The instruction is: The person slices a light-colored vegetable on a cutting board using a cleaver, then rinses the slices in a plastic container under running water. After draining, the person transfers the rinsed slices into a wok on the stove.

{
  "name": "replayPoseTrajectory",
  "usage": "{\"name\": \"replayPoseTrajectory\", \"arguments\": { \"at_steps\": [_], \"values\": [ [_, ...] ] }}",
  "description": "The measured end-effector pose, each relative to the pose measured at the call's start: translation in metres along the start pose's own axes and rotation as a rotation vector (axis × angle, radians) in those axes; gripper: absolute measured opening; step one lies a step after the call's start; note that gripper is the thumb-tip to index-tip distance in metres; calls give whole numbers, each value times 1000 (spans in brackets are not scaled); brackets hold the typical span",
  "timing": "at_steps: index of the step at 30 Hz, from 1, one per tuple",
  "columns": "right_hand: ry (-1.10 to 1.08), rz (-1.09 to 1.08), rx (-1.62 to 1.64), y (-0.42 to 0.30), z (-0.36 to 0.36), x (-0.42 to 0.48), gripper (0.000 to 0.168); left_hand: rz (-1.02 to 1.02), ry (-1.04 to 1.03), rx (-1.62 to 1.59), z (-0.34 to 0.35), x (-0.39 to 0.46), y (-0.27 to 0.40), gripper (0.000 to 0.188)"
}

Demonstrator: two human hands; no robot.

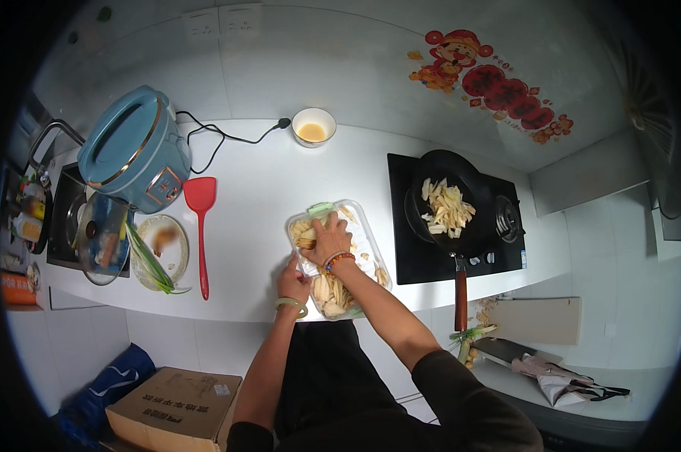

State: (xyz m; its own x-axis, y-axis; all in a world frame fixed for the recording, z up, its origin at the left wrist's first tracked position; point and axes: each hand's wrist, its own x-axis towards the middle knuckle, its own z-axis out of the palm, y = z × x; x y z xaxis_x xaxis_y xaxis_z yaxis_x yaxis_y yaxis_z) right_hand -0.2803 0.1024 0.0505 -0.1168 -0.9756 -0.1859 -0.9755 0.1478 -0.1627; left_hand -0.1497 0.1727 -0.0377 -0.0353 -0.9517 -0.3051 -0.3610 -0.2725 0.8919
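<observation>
A clear plastic container [382, 265] with a pale liner lies at the counter's front edge. Pale sliced vegetable pieces [332, 294] fill its near end and far left corner. My right hand [330, 243], wearing a beaded bracelet, reaches into the container with its fingers around slices at the far left; the palm hides part of them. My left hand [293, 281], with a pale bangle at the wrist, grips the container's left wall. To the right, a black wok [478, 214] holds similar cut pieces [447, 208]. Its wooden handle [460, 299] points toward me.
The wok sits on a black gas hob [402, 260]. Left are a red spatula [203, 243], a plate [179, 251] with scallions [148, 260], a glass lid [100, 248] and a blue rice cooker [134, 150]. A bowl [314, 127] of yellowish liquid stands behind. A cardboard box [174, 404] sits below.
</observation>
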Motion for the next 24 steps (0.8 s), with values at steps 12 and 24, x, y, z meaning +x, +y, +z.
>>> {"name": "replayPoseTrajectory", "arguments": {
  "at_steps": [12, 24],
  "values": [
    [299, -191, 204, 20, 39, -17, 45, -48, 12, -45, 7, -2, -11, 72],
    [320, -74, 616, 44, -11, -39, 42, -86, -77, -60, -6, -12, 12, 73]
  ]
}}
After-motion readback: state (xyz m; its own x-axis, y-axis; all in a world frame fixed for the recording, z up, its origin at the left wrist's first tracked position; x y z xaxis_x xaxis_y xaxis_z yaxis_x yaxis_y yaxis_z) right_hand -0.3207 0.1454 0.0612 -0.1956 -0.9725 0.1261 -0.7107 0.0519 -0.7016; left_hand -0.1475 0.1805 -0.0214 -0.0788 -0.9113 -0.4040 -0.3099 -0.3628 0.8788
